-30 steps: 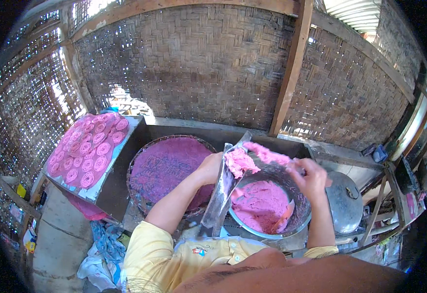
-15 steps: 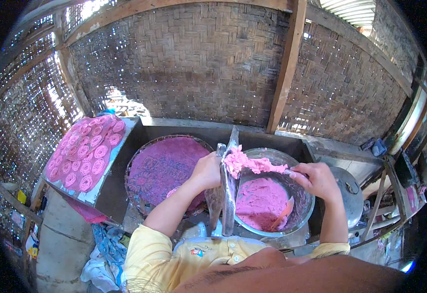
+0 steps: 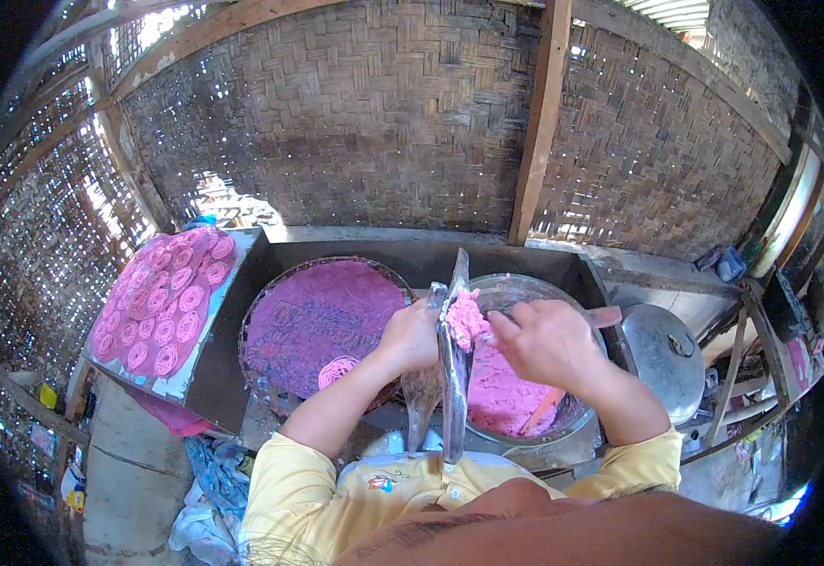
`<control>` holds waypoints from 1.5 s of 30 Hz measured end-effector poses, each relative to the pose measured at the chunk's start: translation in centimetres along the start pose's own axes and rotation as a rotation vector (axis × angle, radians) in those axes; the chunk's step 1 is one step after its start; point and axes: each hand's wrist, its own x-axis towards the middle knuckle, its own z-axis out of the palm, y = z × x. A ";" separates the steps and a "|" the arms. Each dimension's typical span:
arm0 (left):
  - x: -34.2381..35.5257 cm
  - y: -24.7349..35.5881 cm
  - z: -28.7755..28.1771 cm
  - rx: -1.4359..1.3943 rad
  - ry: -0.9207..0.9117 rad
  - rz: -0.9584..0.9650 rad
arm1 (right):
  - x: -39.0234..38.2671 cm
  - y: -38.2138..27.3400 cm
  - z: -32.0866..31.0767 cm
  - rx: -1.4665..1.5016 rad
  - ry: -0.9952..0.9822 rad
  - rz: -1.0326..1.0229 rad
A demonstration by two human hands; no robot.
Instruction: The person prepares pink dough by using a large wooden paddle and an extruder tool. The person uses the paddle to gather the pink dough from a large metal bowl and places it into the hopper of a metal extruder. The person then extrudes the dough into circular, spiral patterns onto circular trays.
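Observation:
My left hand [image 3: 414,335] is wrapped round the upper part of a wooden press [image 3: 456,396] that stands upright in front of me. A lump of soft pink dough [image 3: 467,319] sits in the press's top. Against that dough are the fingers of my right hand [image 3: 549,344], closed round a spatula-like tool whose flat handle end [image 3: 605,316] sticks out to the right. Its blade is hidden. Below this hand, a metal basin [image 3: 582,420] holds more pink dough [image 3: 506,391] and an orange scraper [image 3: 544,410]. Under my left forearm lies a pink coiled rosette [image 3: 339,370].
The rosette lies on a round tray [image 3: 289,321] with a purple-pink surface. Many similar rosettes cover a pink cloth [image 3: 162,302] on a box at the left. A lidded metal pot [image 3: 662,363] stands at the right. A woven bamboo wall [image 3: 337,123] rises behind.
My right hand has moved left to the press, and the long strand of dough on its tool is now a compact lump in the press's top. My left hand stays on the press.

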 end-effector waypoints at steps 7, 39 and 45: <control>0.3 -2.6 -0.6 -0.038 -0.073 -0.105 | -1.8 1.2 -0.2 -0.100 0.378 -0.089; 2.7 5.6 -3.4 -0.303 0.368 0.087 | -3.0 -0.1 2.9 1.639 0.611 0.900; 3.8 2.4 -3.8 -0.401 0.446 -0.026 | -6.8 -0.3 5.4 1.378 0.397 0.939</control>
